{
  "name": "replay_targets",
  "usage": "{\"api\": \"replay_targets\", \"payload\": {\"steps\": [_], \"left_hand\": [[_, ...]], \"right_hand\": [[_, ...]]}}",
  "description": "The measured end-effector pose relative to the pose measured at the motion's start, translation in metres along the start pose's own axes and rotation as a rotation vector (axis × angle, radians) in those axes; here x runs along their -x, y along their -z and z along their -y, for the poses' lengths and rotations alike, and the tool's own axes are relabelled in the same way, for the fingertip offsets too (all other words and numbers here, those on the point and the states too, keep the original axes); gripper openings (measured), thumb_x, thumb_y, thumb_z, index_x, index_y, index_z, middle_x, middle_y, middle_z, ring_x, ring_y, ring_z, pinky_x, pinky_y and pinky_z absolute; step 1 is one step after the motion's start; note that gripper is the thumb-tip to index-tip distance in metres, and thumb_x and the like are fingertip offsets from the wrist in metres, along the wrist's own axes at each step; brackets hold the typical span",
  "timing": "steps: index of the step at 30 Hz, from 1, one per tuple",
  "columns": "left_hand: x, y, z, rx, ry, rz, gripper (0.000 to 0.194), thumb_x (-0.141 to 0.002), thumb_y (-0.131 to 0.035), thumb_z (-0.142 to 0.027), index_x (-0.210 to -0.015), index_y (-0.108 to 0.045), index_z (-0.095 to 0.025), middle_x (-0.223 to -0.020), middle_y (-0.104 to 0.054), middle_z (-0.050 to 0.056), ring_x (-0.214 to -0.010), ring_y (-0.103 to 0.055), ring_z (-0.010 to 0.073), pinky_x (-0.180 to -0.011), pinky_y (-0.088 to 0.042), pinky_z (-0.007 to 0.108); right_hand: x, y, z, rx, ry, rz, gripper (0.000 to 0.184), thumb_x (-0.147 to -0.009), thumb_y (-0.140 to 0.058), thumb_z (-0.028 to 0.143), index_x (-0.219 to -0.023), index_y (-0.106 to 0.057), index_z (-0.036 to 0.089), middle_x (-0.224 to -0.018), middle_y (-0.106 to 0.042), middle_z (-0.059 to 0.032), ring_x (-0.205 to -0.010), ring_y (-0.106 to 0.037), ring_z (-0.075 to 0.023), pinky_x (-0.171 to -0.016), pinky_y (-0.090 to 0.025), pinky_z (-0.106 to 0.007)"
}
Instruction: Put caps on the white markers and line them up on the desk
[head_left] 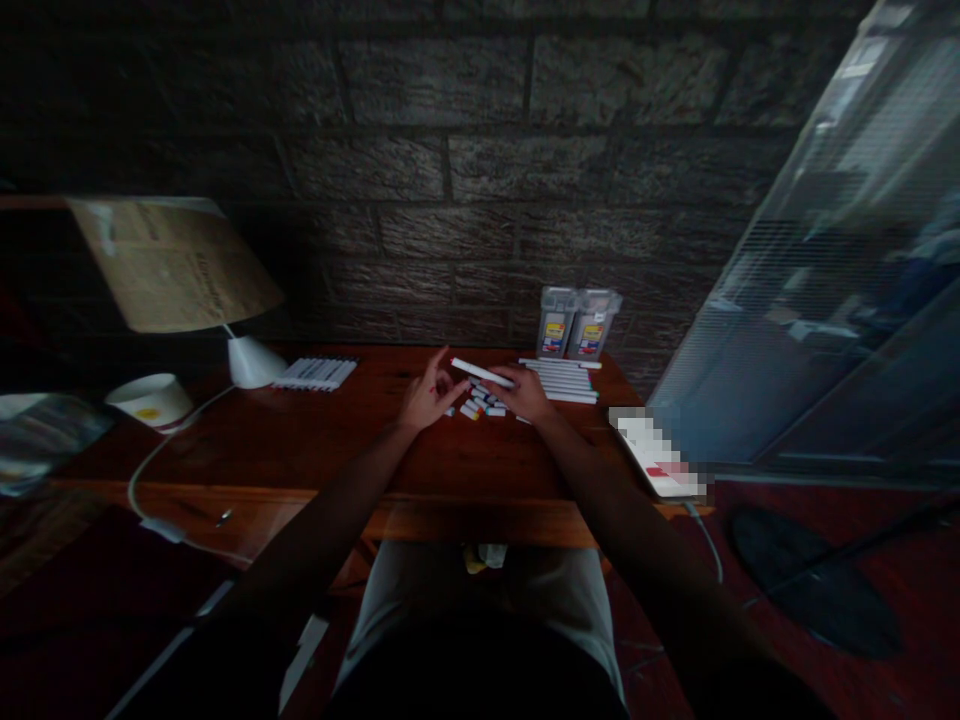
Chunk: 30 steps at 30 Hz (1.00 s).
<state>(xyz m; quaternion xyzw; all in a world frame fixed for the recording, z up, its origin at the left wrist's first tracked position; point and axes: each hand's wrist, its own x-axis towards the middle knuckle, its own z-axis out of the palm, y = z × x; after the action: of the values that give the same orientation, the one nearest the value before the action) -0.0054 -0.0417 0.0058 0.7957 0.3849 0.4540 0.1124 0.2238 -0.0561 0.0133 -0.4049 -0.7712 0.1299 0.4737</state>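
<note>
The right hand (527,393) holds a white marker (484,373) with a red end, just over the pile of little caps (495,411). The left hand (429,398) is at the pile's left, fingers spread; I can't tell if it touches the marker. Right of the pile lies a row of white markers (566,380). Two plastic cases (591,337) stand behind the pile, to its right.

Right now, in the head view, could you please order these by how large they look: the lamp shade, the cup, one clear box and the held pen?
1. Lamp shade, clearly largest.
2. Cup and clear box: unsure; the cup looks wider, the box taller.
3. Held pen, smallest.
</note>
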Motion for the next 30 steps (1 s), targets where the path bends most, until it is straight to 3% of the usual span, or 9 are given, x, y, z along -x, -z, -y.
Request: {"api": "replay_targets", "payload": {"steps": [3, 7, 12, 18, 23, 30], "left_hand": [[-0.001, 0.000, 0.001, -0.038, -0.038, 0.012, 0.070, -0.087, -0.065, -0.052, -0.146, -0.041, -0.022, -0.081, -0.067, -0.002, -0.066, -0.061, 0.0124, -0.065, -0.047, 0.023], [-0.001, 0.000, 0.004, -0.106, -0.110, -0.011, 0.041, -0.089, -0.062, -0.054, -0.113, -0.064, -0.021, -0.088, -0.069, 0.002, -0.069, -0.060, 0.0135, -0.068, -0.047, 0.025], [-0.001, 0.000, 0.007, -0.135, -0.062, -0.008, 0.035, -0.089, -0.062, -0.055, -0.098, -0.066, -0.022, -0.078, -0.068, 0.001, -0.065, -0.059, 0.0140, -0.063, -0.044, 0.025], [-0.001, 0.000, 0.009, -0.145, 0.032, -0.051, 0.033, -0.088, -0.063, -0.054, -0.094, -0.067, -0.022, -0.073, -0.068, 0.000, -0.062, -0.060, 0.0146, -0.061, -0.044, 0.025], [-0.002, 0.000, 0.011, -0.153, 0.057, -0.080, 0.032, -0.088, -0.063, -0.054, -0.094, -0.067, -0.022, -0.080, -0.071, 0.002, -0.066, -0.063, 0.0156, -0.063, -0.045, 0.025], [-0.002, 0.001, 0.011, -0.139, 0.033, -0.045, 0.033, -0.086, -0.065, -0.053, -0.096, -0.068, -0.022, -0.088, -0.073, 0.004, -0.074, -0.066, 0.0172, -0.071, -0.049, 0.027]], "right_hand": [[0.000, -0.001, -0.003, -0.007, 0.059, 0.020, 0.030, -0.087, -0.067, 0.043, -0.108, -0.077, 0.023, -0.096, -0.074, -0.0062, -0.082, -0.067, -0.0189, -0.075, -0.050, -0.030], [-0.001, -0.002, -0.001, -0.047, 0.073, 0.010, 0.031, -0.082, -0.073, 0.044, -0.106, -0.077, 0.024, -0.097, -0.072, -0.0065, -0.087, -0.066, -0.0197, -0.079, -0.051, -0.032], [-0.002, -0.005, -0.001, -0.170, -0.068, -0.100, 0.039, -0.069, -0.082, 0.051, -0.094, -0.072, 0.022, -0.095, -0.071, -0.0054, -0.085, -0.065, -0.0195, -0.078, -0.054, -0.033], [-0.007, -0.008, -0.008, -0.375, -0.230, -0.214, 0.041, -0.069, -0.078, 0.056, -0.088, -0.067, 0.021, -0.091, -0.071, -0.0042, -0.085, -0.067, -0.0192, -0.078, -0.056, -0.033], [-0.009, -0.007, -0.012, -0.498, -0.343, -0.158, 0.049, -0.069, -0.076, 0.059, -0.098, -0.066, 0.021, -0.081, -0.071, -0.0032, -0.070, -0.067, -0.0172, -0.066, -0.057, -0.031], [-0.007, -0.004, -0.006, -0.458, -0.340, -0.079, 0.051, -0.068, -0.074, 0.065, -0.091, -0.071, 0.020, -0.071, -0.071, -0.0023, -0.063, -0.066, -0.0162, -0.057, -0.052, -0.027]]}}
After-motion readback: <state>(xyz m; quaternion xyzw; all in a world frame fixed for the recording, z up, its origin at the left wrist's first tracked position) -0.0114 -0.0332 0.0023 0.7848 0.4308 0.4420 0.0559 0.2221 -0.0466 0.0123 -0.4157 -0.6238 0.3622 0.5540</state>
